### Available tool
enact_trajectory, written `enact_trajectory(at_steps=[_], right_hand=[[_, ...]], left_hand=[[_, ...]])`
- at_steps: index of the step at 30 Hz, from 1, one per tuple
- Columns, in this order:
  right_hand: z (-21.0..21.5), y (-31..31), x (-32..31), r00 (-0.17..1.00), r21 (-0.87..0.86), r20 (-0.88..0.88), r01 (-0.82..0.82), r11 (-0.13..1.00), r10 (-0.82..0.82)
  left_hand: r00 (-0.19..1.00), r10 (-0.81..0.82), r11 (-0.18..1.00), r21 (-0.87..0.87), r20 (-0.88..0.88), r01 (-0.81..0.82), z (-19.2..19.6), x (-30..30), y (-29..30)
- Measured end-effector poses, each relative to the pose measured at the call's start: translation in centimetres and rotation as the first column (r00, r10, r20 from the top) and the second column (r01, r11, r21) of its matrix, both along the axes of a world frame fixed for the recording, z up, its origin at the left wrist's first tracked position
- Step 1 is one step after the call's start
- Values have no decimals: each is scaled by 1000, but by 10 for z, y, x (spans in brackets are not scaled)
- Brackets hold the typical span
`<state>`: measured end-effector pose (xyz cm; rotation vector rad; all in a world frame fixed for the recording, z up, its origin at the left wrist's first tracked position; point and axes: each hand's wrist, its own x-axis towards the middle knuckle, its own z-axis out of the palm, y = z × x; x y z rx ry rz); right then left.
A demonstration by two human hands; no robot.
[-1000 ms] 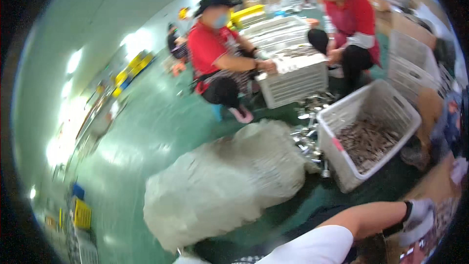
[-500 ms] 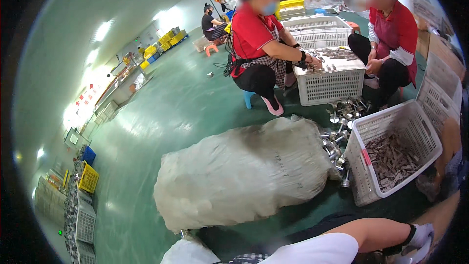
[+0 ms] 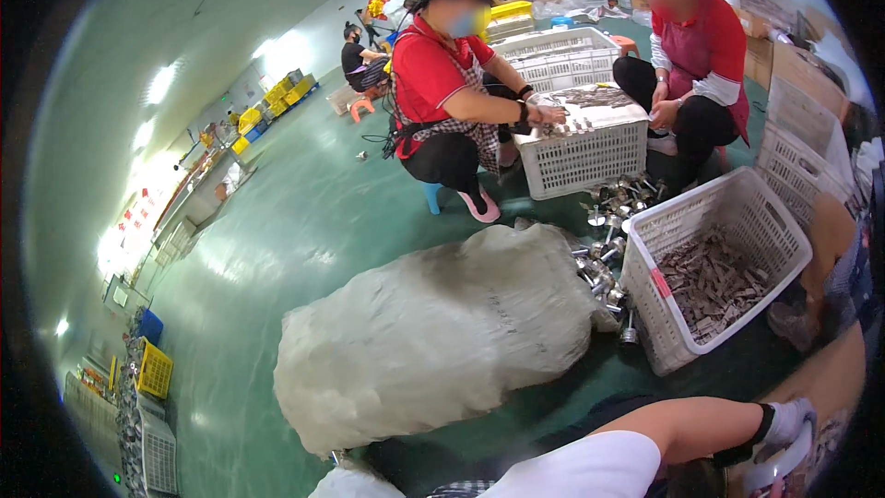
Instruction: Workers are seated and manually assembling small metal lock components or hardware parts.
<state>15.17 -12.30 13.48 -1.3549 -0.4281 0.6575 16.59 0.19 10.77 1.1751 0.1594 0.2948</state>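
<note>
At the lower right my right arm reaches out in a white sleeve, with a black band at the wrist. My right hand [image 3: 790,426], in a whitish glove, is at the rim of the picture with its fingers curled. What they hold, if anything, I cannot make out. Beside it is brown cardboard [image 3: 843,360] with small greyish pieces near the fingers. My left hand is out of view. Beyond the arm stands a white slatted crate [image 3: 645,314] partly filled with flat greyish strips [image 3: 714,286]. A large pale sack [image 3: 433,332] lies left of it.
Shiny metal parts with stems [image 3: 604,281] lie on the green floor between sack and crate. A co-worker in red [image 3: 438,74] handles strips on an upturned white crate [image 3: 585,161]; another person [image 3: 705,65] sits opposite. Stacked crates [image 3: 161,452] line the left.
The view has turned a little, so sack, crate and co-workers sit farther left in the picture. My right hand shows slightly higher, with more small pieces visible around it.
</note>
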Motion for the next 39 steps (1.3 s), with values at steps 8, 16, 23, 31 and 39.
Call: enact_trajectory(at_steps=[8, 16, 23, 31, 39], right_hand=[[-5, -19, 6, 999, 8, -11, 41, 999, -41], [-7, -31, 9, 998, 9, -20, 67, 998, -67], [-9, -44, 15, 996, 4, -22, 88, 996, -87], [-15, -71, 17, 991, 24, -42, 128, 992, -127], [-1, -76, -12, 998, 41, -30, 50, 998, -49]], left_hand=[[1000, 0, 1000, 12, -8, 0, 2, 2, -2], [1000, 9, 1000, 11, -18, -9, 2, 2, 2], [1000, 9, 1000, 14, -10, -9, 1, 5, -2], [1000, 18, 998, 58, -15, -17, 3, -2, -12], [985, -171, 984, -47, -6, 171, -9, -16, -9]])
